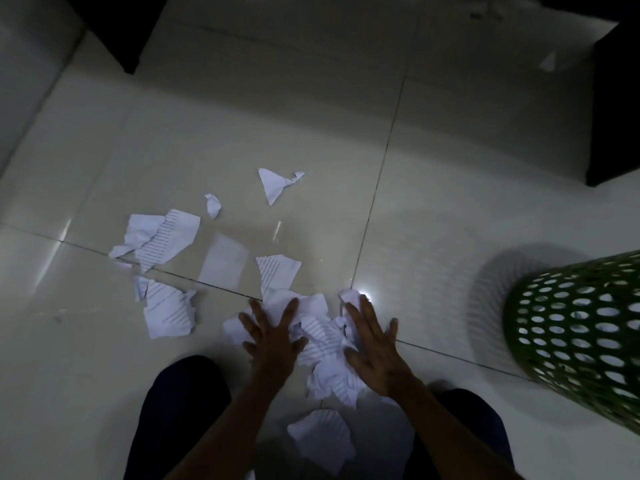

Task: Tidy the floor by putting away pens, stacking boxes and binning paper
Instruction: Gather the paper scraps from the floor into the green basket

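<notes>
Torn and crumpled lined white paper lies scattered on the pale tiled floor. A heap of paper scraps (323, 344) sits right in front of me. My left hand (272, 336) lies flat on the heap's left side with fingers spread. My right hand (372, 349) rests open against its right side. More pieces lie to the left: a torn sheet (168, 313) and a larger crumpled sheet (162, 239). A triangular scrap (275, 183) lies farther out. A green perforated bin (581, 337) stands at the right, with white paper showing through its holes.
My knees in dark trousers (180, 414) frame the bottom of the view. One more paper piece (323, 436) lies between them. Dark furniture (613, 109) stands at the right, another dark block (121, 26) at the top left. A small scrap (549, 62) lies far off.
</notes>
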A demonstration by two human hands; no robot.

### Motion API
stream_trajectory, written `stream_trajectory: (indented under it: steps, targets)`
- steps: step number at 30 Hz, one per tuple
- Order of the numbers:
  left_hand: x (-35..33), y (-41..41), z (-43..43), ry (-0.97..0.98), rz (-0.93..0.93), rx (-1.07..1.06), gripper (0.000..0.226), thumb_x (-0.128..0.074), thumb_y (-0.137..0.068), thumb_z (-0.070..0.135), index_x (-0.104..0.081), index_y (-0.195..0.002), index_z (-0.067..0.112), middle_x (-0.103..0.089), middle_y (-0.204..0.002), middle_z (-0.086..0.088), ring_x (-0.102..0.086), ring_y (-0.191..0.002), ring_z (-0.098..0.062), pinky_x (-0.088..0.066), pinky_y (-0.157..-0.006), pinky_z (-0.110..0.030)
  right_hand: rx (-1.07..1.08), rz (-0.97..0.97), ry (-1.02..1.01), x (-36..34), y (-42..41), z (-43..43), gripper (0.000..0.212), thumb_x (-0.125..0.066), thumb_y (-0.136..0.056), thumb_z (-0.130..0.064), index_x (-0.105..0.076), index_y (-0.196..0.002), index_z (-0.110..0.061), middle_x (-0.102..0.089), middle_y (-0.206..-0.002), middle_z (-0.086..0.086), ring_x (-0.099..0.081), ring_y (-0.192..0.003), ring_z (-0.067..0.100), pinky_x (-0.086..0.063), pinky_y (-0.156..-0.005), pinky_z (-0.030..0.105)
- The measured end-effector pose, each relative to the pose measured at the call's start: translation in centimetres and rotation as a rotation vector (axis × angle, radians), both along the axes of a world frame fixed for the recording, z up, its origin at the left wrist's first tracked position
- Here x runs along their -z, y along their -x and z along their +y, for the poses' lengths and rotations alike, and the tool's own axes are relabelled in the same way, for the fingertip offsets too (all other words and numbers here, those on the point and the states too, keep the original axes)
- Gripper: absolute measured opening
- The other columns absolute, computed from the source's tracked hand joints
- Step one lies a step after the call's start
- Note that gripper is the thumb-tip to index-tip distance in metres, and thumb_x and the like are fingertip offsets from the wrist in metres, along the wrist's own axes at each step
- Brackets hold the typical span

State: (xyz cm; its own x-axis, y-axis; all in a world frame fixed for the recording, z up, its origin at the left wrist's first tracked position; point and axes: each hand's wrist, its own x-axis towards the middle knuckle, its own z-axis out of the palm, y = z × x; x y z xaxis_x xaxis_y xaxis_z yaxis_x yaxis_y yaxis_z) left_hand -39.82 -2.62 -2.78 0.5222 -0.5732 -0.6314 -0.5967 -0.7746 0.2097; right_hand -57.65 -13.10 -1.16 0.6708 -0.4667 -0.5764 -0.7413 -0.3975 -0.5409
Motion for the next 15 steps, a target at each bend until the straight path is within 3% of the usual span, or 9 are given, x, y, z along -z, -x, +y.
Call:
stream_trajectory:
  steps: [3, 7, 9, 12, 15]
  targets:
    - [0.0, 0.4, -0.8, 0.000, -0.001, -0.012, 0.082, -0.057, -0.088, 0.050, 0.002, -0.146, 0.052, 0.031, -0.153, -0.018, 0.023, -0.139, -0.048, -0.023, -0.108, -0.068, -0.088, 0.121, 0.058, 0.3, -1.4, 1.0, 0.113, -0.035, -0.064, -0.093, 0.035, -0.138, -0.043, 0.044, -0.148, -0.004, 0.036, -0.140, 0.022, 0.020, -0.108, 0.062]
    - [-0.2, 0.4, -1.5, 0.035, 0.106, -0.044, 0.075, -0.054, -0.094, 0.037, -0.003, -0.146, 0.051, 0.033, -0.152, -0.016, 0.029, -0.138, -0.046, -0.016, -0.111, -0.067, -0.143, 0.267, 0.146, 1.0, -5.1, 1.4, 0.138, -0.062, -0.056, -0.082, 0.050, -0.126, -0.041, 0.048, -0.144, 0.006, 0.043, -0.131, 0.037, 0.009, -0.100, 0.076]
    - [-0.6, 0.4, -1.8, 0.038, 0.127, -0.027, 0.075, -0.052, -0.095, 0.035, 0.000, -0.148, 0.046, 0.033, -0.152, -0.018, 0.030, -0.138, -0.046, -0.012, -0.114, -0.064, -0.119, 0.310, 0.176, 1.4, -6.9, 1.0, 0.142, -0.072, -0.056, -0.073, 0.047, -0.127, -0.043, 0.047, -0.146, 0.007, 0.040, -0.132, 0.041, 0.001, -0.097, 0.081]
    - [-0.7, 0.8, -1.9, -0.009, 0.122, -0.005, 0.085, -0.048, -0.096, 0.040, 0.023, -0.144, 0.037, 0.032, -0.151, -0.022, 0.025, -0.139, -0.046, -0.009, -0.116, -0.057, -0.112, 0.349, 0.165, 1.8, -8.4, 1.4, 0.140, -0.079, -0.056, -0.062, 0.036, -0.134, -0.048, 0.047, -0.144, 0.006, 0.045, -0.126, 0.045, -0.006, -0.097, 0.082]
    - [-0.2, 0.9, -1.6, -0.009, 0.086, 0.053, 0.070, -0.033, -0.100, 0.040, 0.015, -0.149, 0.024, 0.024, -0.155, -0.022, 0.015, -0.143, -0.045, -0.008, -0.119, -0.056, -0.081, 0.331, 0.163, 2.4, -8.4, 2.0, 0.133, -0.079, -0.061, -0.057, 0.029, -0.137, -0.045, 0.050, -0.141, 0.002, 0.049, -0.122, 0.043, -0.008, -0.098, 0.081]
